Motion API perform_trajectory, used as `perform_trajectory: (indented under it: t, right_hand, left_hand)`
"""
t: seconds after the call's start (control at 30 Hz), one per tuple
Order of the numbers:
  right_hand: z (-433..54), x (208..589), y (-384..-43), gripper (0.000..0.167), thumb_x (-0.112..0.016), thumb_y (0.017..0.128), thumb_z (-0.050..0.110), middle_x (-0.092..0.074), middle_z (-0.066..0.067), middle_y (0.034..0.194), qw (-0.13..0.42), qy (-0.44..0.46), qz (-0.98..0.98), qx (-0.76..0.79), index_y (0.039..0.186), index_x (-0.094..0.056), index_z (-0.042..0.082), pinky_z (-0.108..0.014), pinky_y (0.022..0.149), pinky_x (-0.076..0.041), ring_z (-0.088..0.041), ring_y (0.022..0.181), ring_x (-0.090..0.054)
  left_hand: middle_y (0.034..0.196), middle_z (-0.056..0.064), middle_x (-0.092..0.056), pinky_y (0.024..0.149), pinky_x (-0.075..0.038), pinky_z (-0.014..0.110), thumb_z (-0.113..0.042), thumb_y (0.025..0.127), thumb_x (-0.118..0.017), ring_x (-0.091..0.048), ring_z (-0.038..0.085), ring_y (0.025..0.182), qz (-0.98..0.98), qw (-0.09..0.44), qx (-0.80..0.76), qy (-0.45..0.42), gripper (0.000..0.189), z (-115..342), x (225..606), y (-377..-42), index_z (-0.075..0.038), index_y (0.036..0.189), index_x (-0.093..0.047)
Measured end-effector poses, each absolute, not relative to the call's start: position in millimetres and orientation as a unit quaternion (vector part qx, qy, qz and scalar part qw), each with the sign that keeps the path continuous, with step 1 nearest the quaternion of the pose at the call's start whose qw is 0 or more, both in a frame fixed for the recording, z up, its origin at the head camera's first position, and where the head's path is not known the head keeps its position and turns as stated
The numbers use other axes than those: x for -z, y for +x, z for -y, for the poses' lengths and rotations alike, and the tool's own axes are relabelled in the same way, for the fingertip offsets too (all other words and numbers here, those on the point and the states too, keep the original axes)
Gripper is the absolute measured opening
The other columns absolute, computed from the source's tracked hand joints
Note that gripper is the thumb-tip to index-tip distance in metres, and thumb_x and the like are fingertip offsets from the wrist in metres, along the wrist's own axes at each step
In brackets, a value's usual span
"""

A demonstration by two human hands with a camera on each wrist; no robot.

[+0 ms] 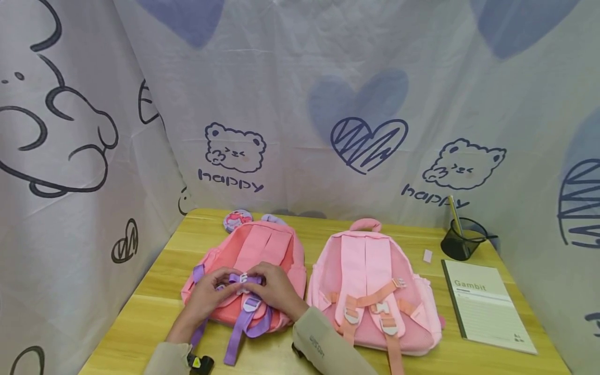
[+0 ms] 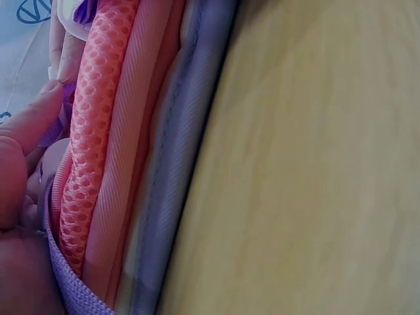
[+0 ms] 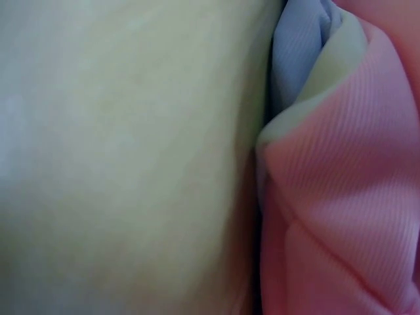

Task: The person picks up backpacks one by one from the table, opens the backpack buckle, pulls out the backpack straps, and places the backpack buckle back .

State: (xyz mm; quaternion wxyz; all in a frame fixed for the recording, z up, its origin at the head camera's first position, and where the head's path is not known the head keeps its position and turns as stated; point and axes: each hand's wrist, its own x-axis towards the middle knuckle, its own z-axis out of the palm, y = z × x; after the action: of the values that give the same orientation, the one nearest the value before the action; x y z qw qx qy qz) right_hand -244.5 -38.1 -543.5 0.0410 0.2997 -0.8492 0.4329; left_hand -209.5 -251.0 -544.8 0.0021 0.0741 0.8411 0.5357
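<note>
In the head view a coral-pink backpack (image 1: 262, 245) lies back side up, its purple straps (image 1: 236, 333) trailing over its lower edge. Both hands meet above it at a white buckle (image 1: 244, 278) on a purple strap. My left hand (image 1: 211, 289) pinches the buckle's left side between thumb and fingers. From the right, my right hand (image 1: 276, 286) pinches the other side, thumb tips close together. The left wrist view has the left hand (image 2: 20, 151) beside the backpack's mesh edge (image 2: 98, 111). Only pink fabric (image 3: 348, 170) and the tabletop fill the right wrist view; the hand is hidden there.
A light pink backpack (image 1: 365, 260) with orange straps, its chest buckle fastened to one side, lies close on the right. Further right are a notebook (image 1: 487, 307), a small eraser (image 1: 427, 255) and a black mesh pen cup (image 1: 461, 242). A round purple charm (image 1: 237, 220) lies behind the coral bag.
</note>
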Motion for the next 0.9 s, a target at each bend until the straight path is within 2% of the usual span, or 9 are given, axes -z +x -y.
perform_trajectory:
  t: [0.23,0.37,0.53,0.9]
  right_hand:
    - [36.7,543.8,-244.4,0.030,-0.081,0.092,0.028,-0.074,0.003,0.104,0.026,0.287,0.851,-0.439,0.118,-0.076,0.014,-0.016,0.076,-0.049,-0.001,0.085,-0.060]
    - [35.6,543.3,-244.4,0.025,-0.080,0.093,0.025,-0.073,0.003,0.101,0.018,0.278,0.848,-0.452,0.116,-0.077,0.014,-0.015,0.071,-0.047,0.001,0.078,-0.055]
    - [35.7,542.9,-244.3,0.021,-0.080,0.093,0.023,-0.072,0.002,0.097,0.021,0.280,0.842,-0.460,0.112,-0.078,0.014,-0.015,0.069,-0.047,0.001,0.075,-0.054]
    - [37.2,545.3,-244.7,0.025,-0.080,0.092,0.030,-0.071,0.006,0.095,0.026,0.285,0.847,-0.448,0.112,-0.078,0.015,-0.013,0.069,-0.047,0.005,0.075,-0.053]
  left_hand:
    - [0.106,0.008,-0.072,0.082,-0.053,0.023,-0.026,0.095,-0.077,-0.067,0.011,0.095,-0.816,0.001,-0.575,0.068,0.030,251.7,545.2,-210.0,-0.012,0.120,-0.071]
    - [0.107,0.008,-0.072,0.082,-0.053,0.023,-0.025,0.095,-0.076,-0.066,0.010,0.095,-0.813,-0.003,-0.578,0.072,0.029,251.8,546.2,-210.8,-0.011,0.120,-0.071]
    - [0.108,0.007,-0.072,0.081,-0.051,0.024,-0.027,0.093,-0.079,-0.064,0.010,0.094,-0.818,0.004,-0.571,0.068,0.030,250.6,544.5,-210.4,-0.014,0.119,-0.072]
    - [0.106,0.004,-0.072,0.078,-0.049,0.027,-0.033,0.091,-0.080,-0.062,0.014,0.091,-0.832,0.003,-0.551,0.066,0.029,248.5,542.0,-208.0,-0.019,0.116,-0.073]
